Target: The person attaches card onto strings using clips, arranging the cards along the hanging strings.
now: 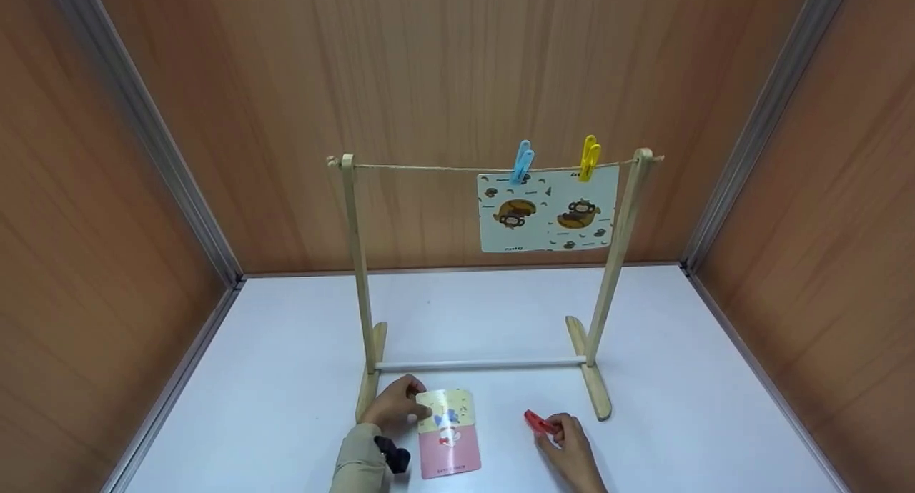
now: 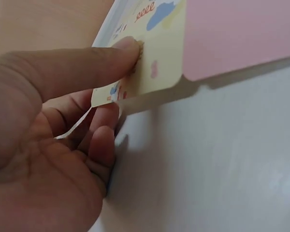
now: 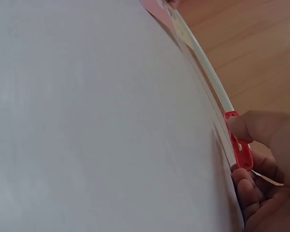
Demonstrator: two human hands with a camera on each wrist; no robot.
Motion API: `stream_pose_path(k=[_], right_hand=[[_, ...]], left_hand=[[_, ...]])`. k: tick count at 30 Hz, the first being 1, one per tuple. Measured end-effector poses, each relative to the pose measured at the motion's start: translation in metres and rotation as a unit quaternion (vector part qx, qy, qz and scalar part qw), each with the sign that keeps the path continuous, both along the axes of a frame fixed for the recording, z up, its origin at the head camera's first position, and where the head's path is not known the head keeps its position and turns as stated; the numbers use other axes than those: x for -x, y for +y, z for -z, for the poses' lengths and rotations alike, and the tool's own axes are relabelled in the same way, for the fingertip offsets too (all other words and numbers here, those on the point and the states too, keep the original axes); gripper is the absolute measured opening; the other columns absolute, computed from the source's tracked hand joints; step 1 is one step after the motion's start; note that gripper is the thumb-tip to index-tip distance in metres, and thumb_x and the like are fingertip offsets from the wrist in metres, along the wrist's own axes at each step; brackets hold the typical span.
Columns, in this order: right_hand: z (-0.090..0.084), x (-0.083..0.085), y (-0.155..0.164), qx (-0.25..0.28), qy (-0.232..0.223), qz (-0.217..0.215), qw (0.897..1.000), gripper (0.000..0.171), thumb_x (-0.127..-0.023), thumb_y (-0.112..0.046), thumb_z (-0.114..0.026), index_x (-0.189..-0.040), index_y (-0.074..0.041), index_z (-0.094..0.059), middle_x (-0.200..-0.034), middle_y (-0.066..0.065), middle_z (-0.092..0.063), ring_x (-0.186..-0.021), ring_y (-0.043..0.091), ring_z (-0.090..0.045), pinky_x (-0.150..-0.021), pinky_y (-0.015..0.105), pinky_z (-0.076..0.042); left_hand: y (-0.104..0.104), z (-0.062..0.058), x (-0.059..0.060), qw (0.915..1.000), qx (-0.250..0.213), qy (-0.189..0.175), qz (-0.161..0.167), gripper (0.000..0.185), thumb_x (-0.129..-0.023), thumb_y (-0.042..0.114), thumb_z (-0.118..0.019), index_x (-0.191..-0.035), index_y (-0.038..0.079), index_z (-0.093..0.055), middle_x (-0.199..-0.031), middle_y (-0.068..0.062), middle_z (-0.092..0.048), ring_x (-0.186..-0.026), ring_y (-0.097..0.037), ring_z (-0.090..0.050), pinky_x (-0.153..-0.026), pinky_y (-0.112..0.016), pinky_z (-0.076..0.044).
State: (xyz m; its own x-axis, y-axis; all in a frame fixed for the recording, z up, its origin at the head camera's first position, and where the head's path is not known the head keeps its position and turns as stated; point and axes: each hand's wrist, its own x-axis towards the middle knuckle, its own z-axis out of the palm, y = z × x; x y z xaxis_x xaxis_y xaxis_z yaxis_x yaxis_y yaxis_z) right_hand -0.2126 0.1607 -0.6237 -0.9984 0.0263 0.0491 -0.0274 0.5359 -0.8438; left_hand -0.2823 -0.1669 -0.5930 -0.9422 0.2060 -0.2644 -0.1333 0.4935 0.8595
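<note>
A yellow and pink picture card [image 1: 447, 431] lies on the white table [image 1: 286, 350] in front of a wooden stand [image 1: 361, 279]. My left hand [image 1: 394, 404] pinches the card's [image 2: 154, 53] far left corner, thumb on top and fingers beneath, lifting that edge slightly. My right hand [image 1: 568, 446] pinches a red clothespin [image 1: 540, 423] against the table to the right of the card. In the right wrist view the red clothespin [image 3: 239, 145] sits between thumb and fingers [image 3: 246, 186].
A string across the stand's top carries a monkey card [image 1: 548, 208] held by a blue clothespin [image 1: 522, 161] and a yellow clothespin [image 1: 589, 157]. A white rod [image 1: 479, 365] joins the stand's feet. Wooden walls enclose the table on three sides.
</note>
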Motion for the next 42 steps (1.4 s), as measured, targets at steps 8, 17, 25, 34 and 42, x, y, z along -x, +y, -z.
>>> stream_pose_path(k=[8, 17, 25, 34, 42], right_hand=[[-0.0018, 0.0022, 0.0034, -0.002, -0.024, 0.000, 1.000, 0.034, -0.089, -0.021, -0.067, -0.112, 0.001, -0.053, -0.091, 0.006, -0.052, -0.075, 0.008, -0.043, -0.067, 0.021, -0.040], [-0.0016, -0.0021, 0.0019, 0.009, 0.008, 0.012, 1.000, 0.040, -0.092, -0.024, -0.064, -0.117, 0.005, -0.053, -0.097, 0.009, -0.055, -0.076, 0.002, -0.045, -0.069, 0.020, -0.044], [-0.0029, -0.0020, 0.0030, 0.035, -0.029, 0.046, 0.998, 0.046, -0.088, -0.021, -0.070, -0.119, 0.009, -0.054, -0.099, 0.011, -0.056, -0.082, 0.010, -0.050, -0.071, 0.019, -0.047], [-0.0018, -0.0007, 0.0045, 0.049, -0.035, 0.048, 0.997, 0.043, -0.086, -0.016, -0.071, -0.119, 0.008, -0.056, -0.100, 0.011, -0.055, -0.082, 0.008, -0.050, -0.072, 0.017, -0.046], [-0.0035, 0.0017, 0.0061, 0.102, -0.081, 0.075, 0.989, 0.059, -0.085, -0.029, -0.074, -0.124, 0.010, -0.052, -0.105, 0.014, -0.060, -0.084, 0.011, -0.052, -0.072, 0.019, -0.045]], left_hand=[[0.0000, 0.0012, 0.0005, 0.9993, -0.033, 0.008, 0.018, 0.037, -0.073, 0.000, -0.074, -0.104, -0.004, -0.054, -0.093, -0.011, -0.056, -0.082, -0.018, -0.050, -0.072, -0.027, -0.042], [-0.0001, 0.0037, 0.0003, 0.9991, -0.042, 0.007, 0.007, 0.036, -0.075, 0.000, -0.069, -0.109, -0.004, -0.056, -0.094, -0.011, -0.056, -0.082, -0.017, -0.049, -0.073, -0.027, -0.041], [0.0006, 0.0057, -0.0013, 0.9989, -0.047, 0.005, 0.003, 0.038, -0.076, 0.001, -0.070, -0.112, -0.003, -0.057, -0.096, -0.009, -0.056, -0.084, -0.018, -0.049, -0.074, -0.027, -0.042], [0.0016, 0.0055, -0.0014, 0.9990, -0.044, -0.008, -0.008, 0.034, -0.078, 0.001, -0.071, -0.110, 0.000, -0.060, -0.097, -0.009, -0.058, -0.085, -0.018, -0.050, -0.074, -0.028, -0.042], [0.0006, 0.0082, -0.0033, 0.9978, -0.067, 0.004, -0.003, 0.032, -0.080, 0.001, -0.069, -0.110, -0.003, -0.059, -0.096, -0.010, -0.058, -0.084, -0.017, -0.049, -0.073, -0.027, -0.041]])
